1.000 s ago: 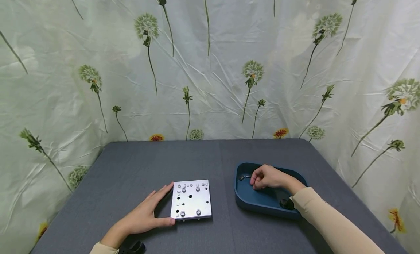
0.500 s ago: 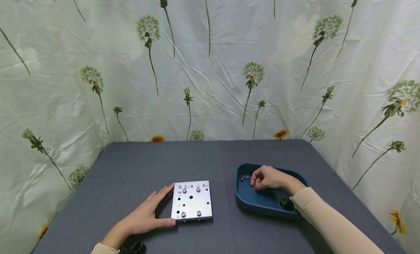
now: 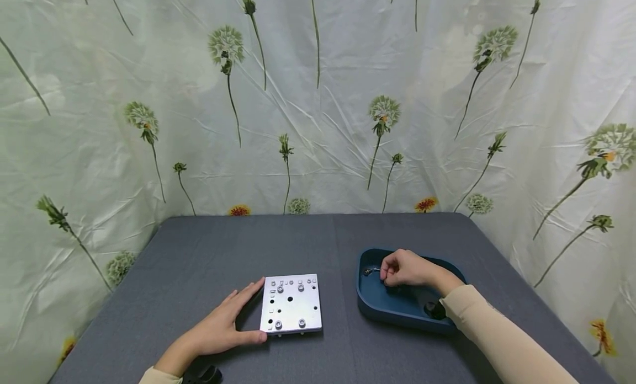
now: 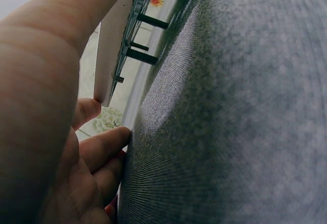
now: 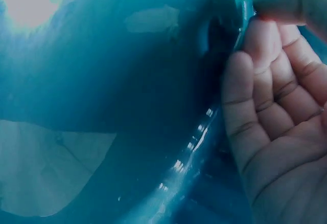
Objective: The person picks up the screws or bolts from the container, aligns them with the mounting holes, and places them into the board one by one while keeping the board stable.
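A square silver metal plate [image 3: 298,309] with holes and several socket-head screws sits on the table. Screw shanks [image 4: 140,55] stick out below it, as the left wrist view shows. My left hand [image 3: 218,326] rests at its left side, fingers spread and fairly straight, thumb at the near corner and index fingertip at the far one. Inside the blue tray [image 3: 397,312] my right hand [image 3: 408,269] has its fingers curled, thumb and index together at a thin silvery part [image 3: 371,270] near the tray's left end. The fingertips hide most of that small part.
A grey cloth covers the table [image 3: 238,240]. Behind it hangs a pale curtain [image 3: 328,124] with a flower print. Black wrist devices show at the left wrist [image 3: 208,374] and under the right wrist [image 3: 434,310], the latter over the tray.
The head view has shifted slightly, so everything sits a little lower. Both hands keep nearly the same place; the right fingers move only minutely in the tray.
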Demonstrator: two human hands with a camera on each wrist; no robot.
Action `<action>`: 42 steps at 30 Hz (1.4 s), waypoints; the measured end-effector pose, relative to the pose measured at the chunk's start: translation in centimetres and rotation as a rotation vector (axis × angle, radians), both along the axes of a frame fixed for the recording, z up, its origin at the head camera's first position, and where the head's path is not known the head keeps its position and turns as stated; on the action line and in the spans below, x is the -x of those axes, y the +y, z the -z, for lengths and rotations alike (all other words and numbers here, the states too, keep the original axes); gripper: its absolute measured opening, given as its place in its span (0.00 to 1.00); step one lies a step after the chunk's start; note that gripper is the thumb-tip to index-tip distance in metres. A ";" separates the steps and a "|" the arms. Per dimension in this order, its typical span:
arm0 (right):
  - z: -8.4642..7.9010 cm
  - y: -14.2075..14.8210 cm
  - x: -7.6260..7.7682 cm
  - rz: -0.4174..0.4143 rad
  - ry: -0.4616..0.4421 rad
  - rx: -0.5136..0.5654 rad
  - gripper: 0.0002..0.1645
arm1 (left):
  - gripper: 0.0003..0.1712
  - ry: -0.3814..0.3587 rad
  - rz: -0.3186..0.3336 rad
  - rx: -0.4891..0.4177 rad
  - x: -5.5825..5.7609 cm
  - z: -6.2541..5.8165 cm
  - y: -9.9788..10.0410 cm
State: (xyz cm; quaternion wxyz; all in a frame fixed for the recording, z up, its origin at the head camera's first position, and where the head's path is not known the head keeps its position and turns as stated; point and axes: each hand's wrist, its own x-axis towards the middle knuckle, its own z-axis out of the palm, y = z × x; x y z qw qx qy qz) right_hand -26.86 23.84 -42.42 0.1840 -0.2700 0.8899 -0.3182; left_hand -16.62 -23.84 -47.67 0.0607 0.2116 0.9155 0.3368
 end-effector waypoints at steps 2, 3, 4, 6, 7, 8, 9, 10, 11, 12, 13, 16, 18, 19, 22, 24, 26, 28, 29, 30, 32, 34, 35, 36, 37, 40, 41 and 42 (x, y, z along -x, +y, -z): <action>-0.1 0.1 0.0 -0.002 0.021 0.018 0.05 | 0.66 0.000 0.001 -0.001 0.0 0.0 0.0; -0.1 0.2 0.0 -0.002 0.025 0.026 0.05 | 0.66 -0.002 0.001 -0.001 0.0 0.1 0.0; -0.2 0.2 0.0 -0.002 0.024 0.035 0.06 | 0.66 -0.004 0.001 -0.001 0.0 0.1 0.0; -0.2 0.3 0.1 -0.003 0.024 0.051 0.06 | 0.66 -0.005 0.001 0.000 0.1 0.1 0.0; -0.2 0.3 0.1 -0.004 0.026 0.058 0.06 | 0.66 -0.003 0.002 0.000 0.1 0.1 -0.1; -0.2 0.3 0.0 -0.005 0.030 0.063 0.06 | 0.66 0.000 0.004 -0.001 0.1 0.2 -0.1; -0.2 0.3 0.0 -0.005 0.032 0.067 0.06 | 0.66 0.002 0.006 -0.001 0.1 0.2 -0.1; -0.2 0.3 -0.1 -0.005 0.031 0.070 0.06 | 0.66 0.005 0.007 -0.001 0.1 0.2 -0.1; -0.2 0.3 -0.1 -0.007 0.034 0.070 0.05 | 0.66 0.007 0.007 0.000 0.1 0.2 -0.1; -0.2 0.3 -0.2 -0.009 0.033 0.071 0.05 | 0.66 0.007 0.008 -0.001 0.1 0.2 -0.1; -0.1 0.2 -0.3 -0.011 0.033 0.070 0.05 | 0.66 0.007 0.008 -0.002 0.1 0.2 -0.1; 0.0 0.1 -0.4 -0.012 0.032 0.070 0.05 | 0.65 0.009 0.008 -0.003 0.0 0.2 -0.1; 0.0 0.1 -0.5 -0.009 0.033 0.071 0.04 | 0.65 0.011 0.010 -0.005 0.0 0.2 -0.1; 0.0 0.1 -0.5 -0.008 0.034 0.072 0.04 | 0.65 0.012 0.010 -0.006 0.0 0.2 -0.1; 0.0 0.1 -0.5 -0.007 0.024 0.083 0.04 | 0.65 0.010 0.009 -0.006 0.0 0.2 0.0; 0.1 0.2 -0.5 -0.012 0.015 0.092 0.05 | 0.65 0.005 0.004 -0.004 0.0 0.2 0.0; 0.1 0.2 -0.4 -0.017 0.003 0.099 0.05 | 0.65 0.001 -0.001 0.000 0.1 0.1 0.0; 0.3 0.3 -0.4 -0.026 -0.010 0.106 0.05 | 0.65 -0.002 -0.003 0.000 0.1 0.1 0.0; 0.4 0.3 -0.4 -0.031 -0.016 0.108 0.05 | 0.65 -0.002 -0.004 0.000 0.0 0.1 0.0; 0.5 0.3 -0.4 -0.034 -0.021 0.107 0.05 | 0.65 -0.005 -0.004 -0.002 0.0 0.1 0.0; 0.6 0.2 -0.4 -0.039 -0.030 0.105 0.05 | 0.65 -0.009 -0.004 -0.005 0.0 0.1 0.0; 0.7 0.2 -0.4 -0.035 -0.032 0.104 0.05 | 0.65 -0.013 -0.003 -0.006 0.0 0.1 -0.1; 0.7 0.1 -0.4 -0.029 -0.036 0.105 0.05 | 0.66 -0.016 -0.004 -0.006 0.0 0.1 0.0; 0.7 0.1 -0.4 -0.022 -0.035 0.104 0.05 | 0.66 -0.019 -0.004 -0.004 0.0 0.0 0.0; 0.7 0.0 -0.5 -0.013 -0.036 0.105 0.05 | 0.66 -0.020 -0.005 -0.002 0.0 0.0 0.0; 0.6 -0.1 -0.5 0.012 -0.033 0.116 0.05 | 0.66 -0.017 -0.006 0.001 0.0 0.0 0.0; 0.6 -0.1 -0.5 0.020 -0.030 0.116 0.05 | 0.66 -0.016 -0.006 0.001 0.0 0.0 0.0; 0.6 -0.2 -0.5 0.026 -0.022 0.114 0.05 | 0.66 -0.014 -0.006 0.000 0.0 -0.1 0.0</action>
